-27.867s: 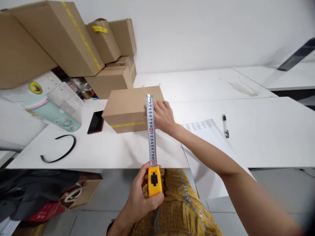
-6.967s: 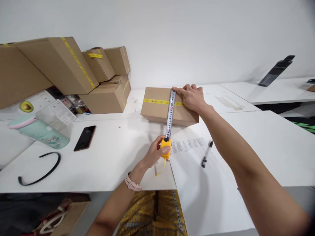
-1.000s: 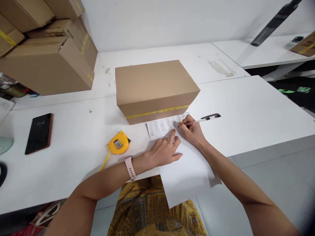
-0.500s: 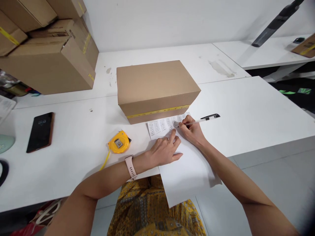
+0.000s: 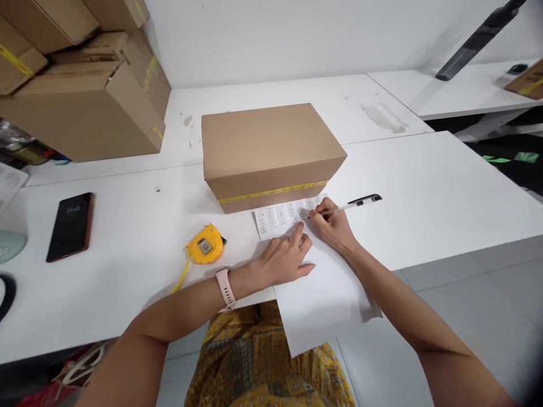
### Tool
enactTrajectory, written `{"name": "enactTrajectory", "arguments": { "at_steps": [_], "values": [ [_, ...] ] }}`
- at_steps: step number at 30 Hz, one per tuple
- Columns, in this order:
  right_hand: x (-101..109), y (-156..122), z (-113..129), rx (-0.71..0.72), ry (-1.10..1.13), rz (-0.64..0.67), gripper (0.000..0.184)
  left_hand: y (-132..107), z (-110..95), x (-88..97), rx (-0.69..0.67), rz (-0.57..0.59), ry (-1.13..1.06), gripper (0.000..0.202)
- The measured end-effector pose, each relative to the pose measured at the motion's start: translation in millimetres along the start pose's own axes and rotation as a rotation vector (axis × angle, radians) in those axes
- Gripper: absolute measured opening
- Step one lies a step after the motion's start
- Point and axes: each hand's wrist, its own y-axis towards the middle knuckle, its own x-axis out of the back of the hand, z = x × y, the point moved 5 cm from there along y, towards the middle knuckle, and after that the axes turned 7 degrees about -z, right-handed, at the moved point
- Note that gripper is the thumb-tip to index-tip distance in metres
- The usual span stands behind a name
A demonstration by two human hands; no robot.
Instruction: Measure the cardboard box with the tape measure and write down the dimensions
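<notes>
My right hand (image 5: 333, 226) grips a pen (image 5: 352, 204) with its tip on the written rows at the top of a white sheet of paper (image 5: 322, 294). Lying flat on the sheet just left of it, fingers spread, is my left hand (image 5: 282, 261), a pink watch on the wrist. A closed cardboard box (image 5: 267, 150) with a yellow tape band stands right behind the sheet. A yellow tape measure (image 5: 205, 247) lies on the white table (image 5: 424, 186) to the left of my left hand, its tape retracted.
A black phone (image 5: 71, 225) lies at the left. Stacked cardboard boxes (image 5: 80, 96) fill the back left corner. A mint-green lid (image 5: 11, 246) and a black curved band (image 5: 6, 288) sit at the left edge. The sheet overhangs the table's front edge.
Seven seconds ago both hands stretched the tape measure over the box. Now the tape measure lies on the table and my right hand holds the pen. Over the last second hardly anything moved.
</notes>
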Motion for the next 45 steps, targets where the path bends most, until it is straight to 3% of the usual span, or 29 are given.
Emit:
{"name": "enactTrajectory", "arguments": {
  "at_steps": [13,20,26,29,35,45],
  "values": [
    [-1.0,0.2,0.7,0.023,0.032,0.015,0.025,-0.6,-0.2,0.6,-0.011,0.011,0.036,0.061],
    [3.1,0.0,-1.8,-0.049,0.05,0.0,0.028,-1.1,-0.1,2.2,-0.004,0.004,0.042,0.059],
    [3.1,-0.1,-2.5,-0.081,0.226,0.161,0.032,-1.3,-0.2,1.4,-0.017,-0.005,0.047,0.06],
    [2.1,2.1,-5.3,-0.076,0.181,0.173,0.033,-1.6,0.3,2.4,-0.01,0.001,0.049,0.059],
    [3.1,7.3,-7.8,0.032,-0.05,0.062,0.027,-0.8,1.6,2.9,-0.017,0.013,0.028,0.055],
    [1.8,6.4,-3.0,0.086,-0.13,0.1,0.019,-0.6,1.5,0.2,-0.032,-0.015,0.046,0.057]
  ]
}}
